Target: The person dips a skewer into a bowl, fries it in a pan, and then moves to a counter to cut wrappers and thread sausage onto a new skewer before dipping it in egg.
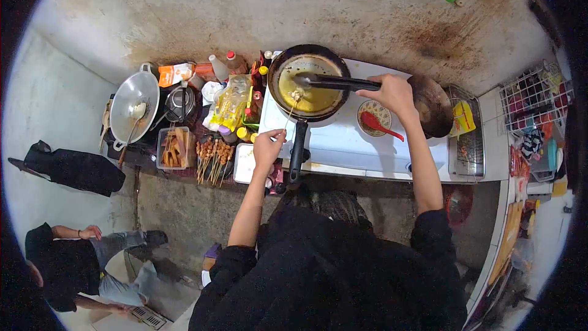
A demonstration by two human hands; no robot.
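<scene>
A black frying pan (274, 95) with yellow oil (318, 99) in it sits on the white stove top (334, 147). My left hand (268, 148) is closed on the end of a thin skewer (291, 114), whose tip bears a small pale piece of food (296, 95) in the oil. In my right hand (392, 93) are dark tongs (334, 82), reaching over the pan from the right with their tip low at the oil. The pan's handle (297, 153) points towards me, beside my left hand.
Right of the pan stand a patterned bowl (366, 110) with a red spoon (381, 126) and a dark wok (430, 101). Food skewers (214, 158), a plastic tub (176, 148), bottles (218, 68) and a metal wok (127, 95) crowd the left. Another person (73, 263) sits lower left.
</scene>
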